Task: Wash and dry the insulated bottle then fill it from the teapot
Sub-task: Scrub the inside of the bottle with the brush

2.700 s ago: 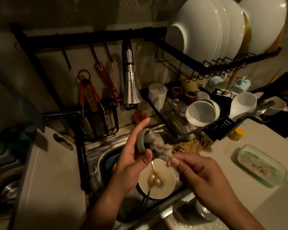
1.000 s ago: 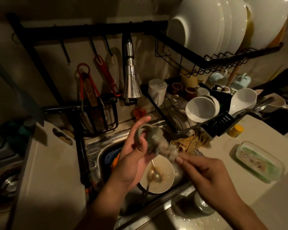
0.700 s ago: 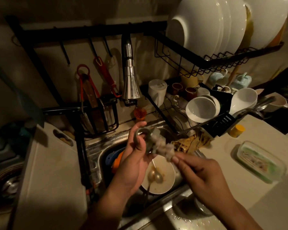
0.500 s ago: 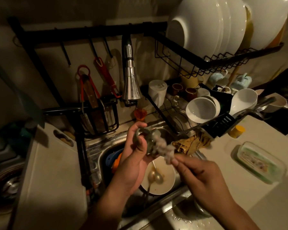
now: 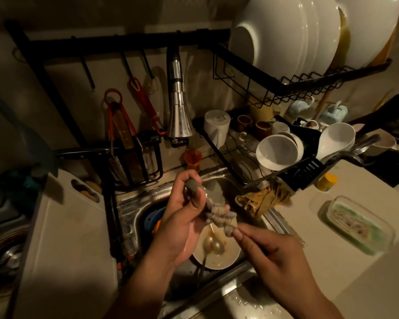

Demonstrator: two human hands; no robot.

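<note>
Above the sink, my left hand [image 5: 182, 224] grips a small grey bottle lid [image 5: 213, 192] by its loop, thumb curled over it. My right hand [image 5: 276, 254] pinches the handle of a frilly grey sponge brush [image 5: 220, 217], whose head touches the lid's lower edge. I cannot make out the bottle body. Two pale blue pots [image 5: 334, 111] stand at the back of the lower rack.
A dirty bowl with spoons [image 5: 219, 254] lies in the steel sink [image 5: 134, 203] under my hands. The tap head [image 5: 179, 116] hangs above. A white cutting board [image 5: 67, 238] is on the left. A crowded dish rack [image 5: 286, 162], yellow cloth [image 5: 263, 196] and glass container [image 5: 355, 224] are on the right.
My left hand has turned the lid and curled tighter round its loop. The brush head has slid from inside the lid down to its lower right edge.
</note>
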